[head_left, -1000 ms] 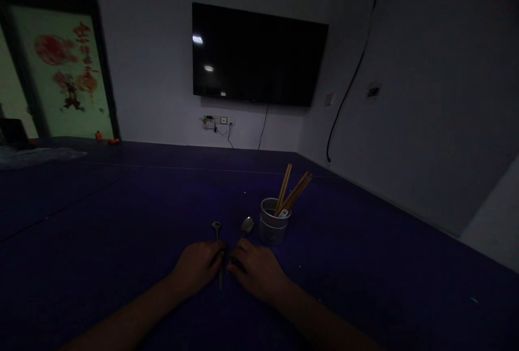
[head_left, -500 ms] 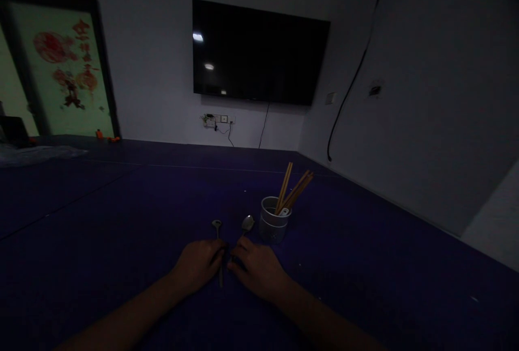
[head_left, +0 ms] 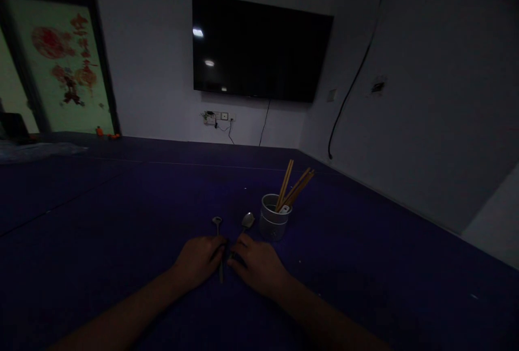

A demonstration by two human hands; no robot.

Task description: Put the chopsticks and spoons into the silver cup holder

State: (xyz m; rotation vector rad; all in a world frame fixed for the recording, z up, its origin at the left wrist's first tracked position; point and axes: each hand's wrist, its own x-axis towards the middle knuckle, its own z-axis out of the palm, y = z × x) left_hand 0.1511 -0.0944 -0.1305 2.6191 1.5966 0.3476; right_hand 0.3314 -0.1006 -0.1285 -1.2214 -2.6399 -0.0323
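Note:
My left hand [head_left: 198, 258] rests low over the purple surface, fingers curled round the handle of a slim long-handled spoon [head_left: 217, 221]. Its small round head sticks out ahead of the hand and its handle end shows below the fingers. Just to the right, my right hand [head_left: 259, 265] is closed over the handle of a larger metal spoon [head_left: 248, 220], whose bowl points away from me. Beyond the right hand stands a grey metal cup [head_left: 272, 227]. Several wooden chopsticks [head_left: 285, 184] lean to the right in it, beside a white-ended item [head_left: 285, 209].
The purple surface [head_left: 162, 194] reaches to the far wall, where a large television [head_left: 259, 48] hangs above sockets [head_left: 219, 117]. A black cable [head_left: 348, 91] hangs at the right. Clear plastic sheeting [head_left: 40, 151] and small orange objects [head_left: 99, 131] lie far left.
The whole view has shifted slightly, with things appearing a little higher. Both hands keep their places on the spoons, and the cup has not moved.

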